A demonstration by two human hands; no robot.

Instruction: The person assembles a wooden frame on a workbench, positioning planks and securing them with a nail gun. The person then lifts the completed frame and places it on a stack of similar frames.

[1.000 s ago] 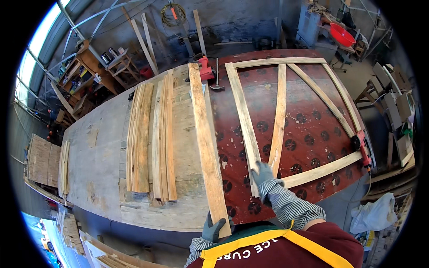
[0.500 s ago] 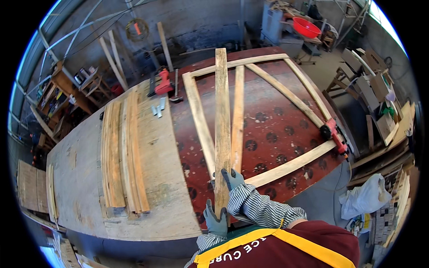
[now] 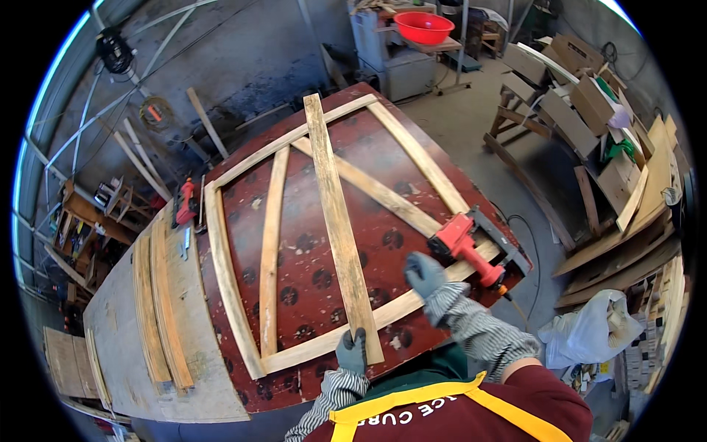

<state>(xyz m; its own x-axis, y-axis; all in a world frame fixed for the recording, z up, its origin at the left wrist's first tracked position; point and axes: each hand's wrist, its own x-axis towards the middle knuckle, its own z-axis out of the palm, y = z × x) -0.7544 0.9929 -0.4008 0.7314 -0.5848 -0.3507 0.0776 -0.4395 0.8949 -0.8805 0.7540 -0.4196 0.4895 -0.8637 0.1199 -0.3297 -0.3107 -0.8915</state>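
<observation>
A long wooden plank [image 3: 335, 214] lies slantwise across a pale wooden frame [image 3: 401, 313] on a dark red board [image 3: 309, 295]. My gloved left hand [image 3: 352, 352] grips the plank's near end from its left side. My gloved right hand [image 3: 426, 275] is off the plank, above the frame's near rail, with its fingers stretched forward and nothing in them. Just right of that hand, a red nail gun [image 3: 462, 243] rests over the frame's near right corner. Inside the frame are an upright slat [image 3: 272, 258] and a diagonal slat [image 3: 383, 195], partly covered by the plank.
Loose wooden strips [image 3: 163, 309] lie on a grey board [image 3: 121, 346] at the left. Beyond them are another red tool [image 3: 185, 202] and metallic strips [image 3: 184, 244]. A white plastic bag [image 3: 593, 328] and stacked boards [image 3: 626, 250] stand at the right. A red basin [image 3: 425, 27] sits at the back.
The view has swung right. The plank has shifted rightward across the frame. My right hand has let go of it and moved near the nail gun; my left hand stays at its near end.
</observation>
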